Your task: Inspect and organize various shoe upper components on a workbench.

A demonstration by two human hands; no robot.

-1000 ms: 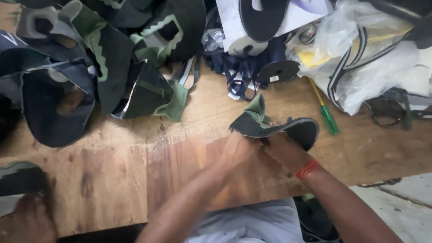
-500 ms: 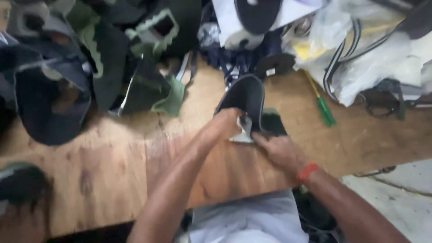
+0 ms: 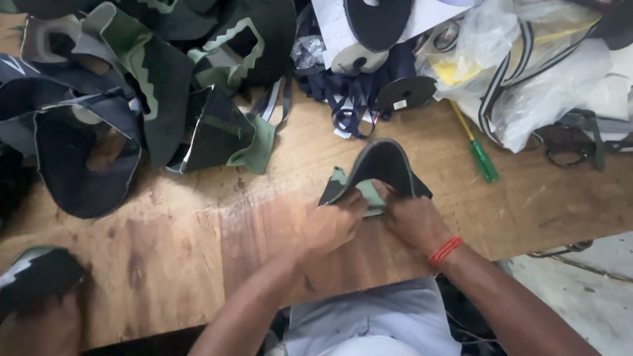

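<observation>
**Both hands on the shoe upper**

We're at the centre of the frame, where the left hand (image 3: 330, 224) and the right hand (image 3: 412, 221) both pinch the dark shoe upper (image 3: 382, 165) with its pale green lining, arched up off the wooden table (image 3: 198, 224). We judge this a shaping step: folding the edge. Next, it seems, calls for even pressure along that edge. A green-handled screwdriver (image 3: 480, 155) lies right of it.

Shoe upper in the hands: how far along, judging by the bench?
Done: can't tell; no finished stack is identifiable. In hand: left hand and right hand both grip one dark shoe upper, folding its green lining. Left: seemingly the pile of dark and green uppers on the wooden bench.
</observation>
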